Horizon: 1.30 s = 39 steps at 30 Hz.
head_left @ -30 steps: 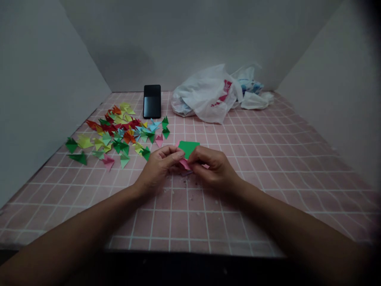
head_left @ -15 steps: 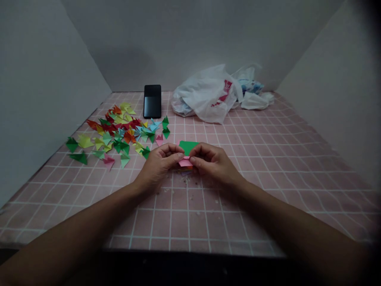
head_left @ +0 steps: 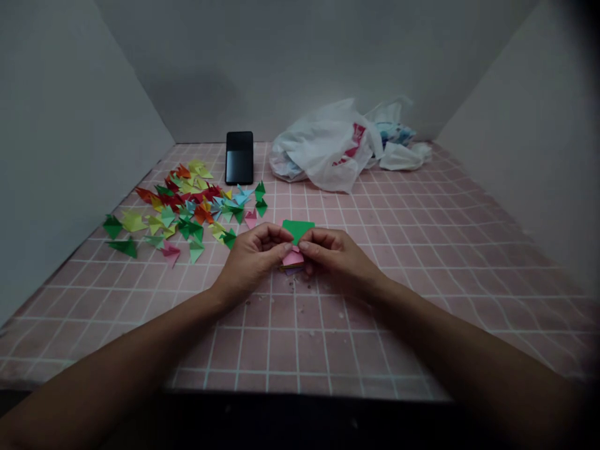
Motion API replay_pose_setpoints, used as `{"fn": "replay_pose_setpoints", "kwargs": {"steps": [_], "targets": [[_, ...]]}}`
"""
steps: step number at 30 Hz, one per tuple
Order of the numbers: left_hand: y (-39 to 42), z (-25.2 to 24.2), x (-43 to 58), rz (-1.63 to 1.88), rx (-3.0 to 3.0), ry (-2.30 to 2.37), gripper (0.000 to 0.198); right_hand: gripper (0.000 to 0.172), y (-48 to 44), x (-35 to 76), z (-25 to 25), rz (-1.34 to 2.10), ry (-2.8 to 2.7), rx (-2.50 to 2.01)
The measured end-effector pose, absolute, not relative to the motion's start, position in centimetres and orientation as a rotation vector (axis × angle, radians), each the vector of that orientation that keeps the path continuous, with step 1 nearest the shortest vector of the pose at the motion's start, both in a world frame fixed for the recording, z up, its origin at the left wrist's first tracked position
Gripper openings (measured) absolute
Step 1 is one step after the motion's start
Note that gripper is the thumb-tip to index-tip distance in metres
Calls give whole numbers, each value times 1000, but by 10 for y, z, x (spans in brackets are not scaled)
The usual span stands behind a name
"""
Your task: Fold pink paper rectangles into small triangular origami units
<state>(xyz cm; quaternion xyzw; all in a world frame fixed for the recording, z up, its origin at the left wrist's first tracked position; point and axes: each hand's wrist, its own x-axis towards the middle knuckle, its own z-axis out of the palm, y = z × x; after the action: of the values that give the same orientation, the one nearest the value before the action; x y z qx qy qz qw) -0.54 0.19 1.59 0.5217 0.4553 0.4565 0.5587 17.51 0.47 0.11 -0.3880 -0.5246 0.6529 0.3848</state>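
My left hand (head_left: 253,257) and my right hand (head_left: 336,253) meet at the middle of the pink tiled table (head_left: 422,250). Both pinch a small pink paper piece (head_left: 293,257) between thumb and fingers. Just behind the fingertips lies a green paper square (head_left: 297,229) on a small stack of coloured sheets. Most of the pink piece is hidden by my fingers. To the left spreads a pile of folded paper triangles (head_left: 182,209) in green, yellow, red, blue and pink.
A black phone (head_left: 239,157) leans near the back wall. A white plastic bag (head_left: 328,150) with more crumpled bags lies at the back right. Grey panels close off the left, back and right sides. Small crumbs dot the tiles near my wrists.
My hands have drawn closer together over the pink paper, and less of it shows now. The rest of the table is unchanged.
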Motion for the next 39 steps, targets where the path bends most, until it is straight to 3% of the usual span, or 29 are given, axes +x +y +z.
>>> {"fn": "replay_pose_setpoints", "kwargs": {"steps": [15, 22, 28, 34, 39], "targets": [[4, 11, -8, 1047, 1289, 1107, 14, 19, 9, 177, 1, 1650, -1373, -1005], [6, 13, -10, 1012, 1385, 1094, 11, 29, 7, 177, -3, 1680, -1320, -980], [4, 14, -8, 1023, 1447, 1078, 8, 25, 7, 177, -3, 1719, -1298, -950], [6, 8, -8, 1018, 1376, 1075, 15, 23, 8, 177, -2, 1684, -1349, -960], [9, 2, -10, 952, 1183, 976, 26, 23, 8, 176, 3, 1394, -1527, -1058]]}}
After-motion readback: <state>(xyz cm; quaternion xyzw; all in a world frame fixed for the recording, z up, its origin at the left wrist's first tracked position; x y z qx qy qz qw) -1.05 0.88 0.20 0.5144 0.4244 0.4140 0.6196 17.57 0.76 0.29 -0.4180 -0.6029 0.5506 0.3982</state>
